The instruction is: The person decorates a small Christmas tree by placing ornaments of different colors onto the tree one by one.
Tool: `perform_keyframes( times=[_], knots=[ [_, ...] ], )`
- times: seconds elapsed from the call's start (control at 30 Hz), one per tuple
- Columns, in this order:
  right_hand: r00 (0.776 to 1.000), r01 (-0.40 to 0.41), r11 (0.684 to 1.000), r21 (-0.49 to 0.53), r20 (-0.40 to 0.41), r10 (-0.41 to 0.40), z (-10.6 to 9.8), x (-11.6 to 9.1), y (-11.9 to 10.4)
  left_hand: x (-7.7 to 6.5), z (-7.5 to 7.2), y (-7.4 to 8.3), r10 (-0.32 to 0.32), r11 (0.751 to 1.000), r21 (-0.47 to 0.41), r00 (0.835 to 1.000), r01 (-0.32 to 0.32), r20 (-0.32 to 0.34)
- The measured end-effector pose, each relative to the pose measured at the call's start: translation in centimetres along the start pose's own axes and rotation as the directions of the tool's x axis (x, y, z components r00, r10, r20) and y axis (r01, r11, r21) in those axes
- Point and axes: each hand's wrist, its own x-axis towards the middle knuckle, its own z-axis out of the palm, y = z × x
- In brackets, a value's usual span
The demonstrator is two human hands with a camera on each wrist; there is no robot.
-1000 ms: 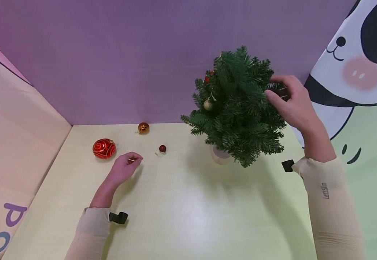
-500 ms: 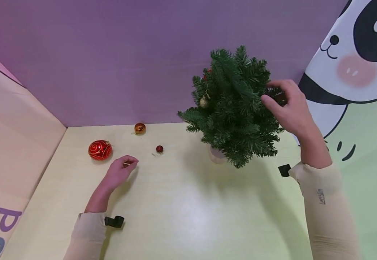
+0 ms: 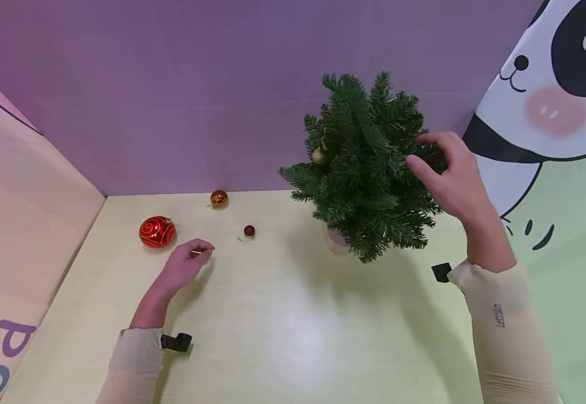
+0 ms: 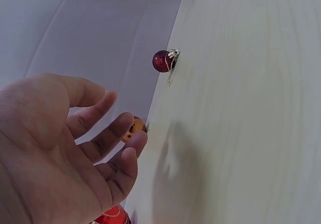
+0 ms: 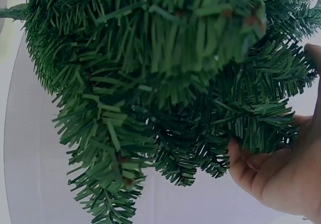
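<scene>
Purple cloth (image 3: 197, 101) closes the back of a pale table (image 3: 293, 336), and on the right part of this table stands a small green tree (image 3: 369, 174), on a whitish base (image 3: 335, 242) which the low branches partly cover. I judge the tree to be light for its size, with springy branches that bend easily, and with needles probably of plastic, a little rough and not slippery. One branch alone would give way, so a firmer hold would be at the base or deep near the trunk, without pressing the gold ball (image 3: 318, 156), which hangs on the left side and may be easy to shake loose. The right hand (image 3: 454, 177) is raised at the right side of the tree; its thumb and fingers curve around the tip of a branch, but how strongly they squeeze, I cannot tell. Its forearm rises from the lower right in a light sleeve (image 3: 505, 336). The left hand (image 3: 184, 265) seems to hang low over the table, fingers loosely bent, holding nothing. Near it lies a large red ball (image 3: 158, 232), farther back an orange ball (image 3: 219, 198), and toward the tree a small dark red ball (image 3: 250, 230).
</scene>
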Motion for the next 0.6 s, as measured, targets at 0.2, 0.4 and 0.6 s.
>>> perform_keyframes(
  times=[0.2,0.4,0.6],
  knots=[
    [1.000,0.011,1.000,0.014,-0.011,-0.011,0.1,-0.4,-0.1,0.0,0.2,-0.1,0.017,1.000,-0.014,1.000,-0.017,-0.005],
    [0.999,0.021,1.000,0.000,-0.025,-0.021,-0.1,-0.8,-0.2,0.1,0.1,0.0,0.028,0.999,-0.020,1.000,-0.029,-0.011],
    [0.999,0.025,1.000,-0.014,-0.028,-0.025,-0.3,-1.2,-0.4,0.2,0.1,0.1,0.040,0.999,-0.031,0.999,-0.041,-0.012]
  ],
)
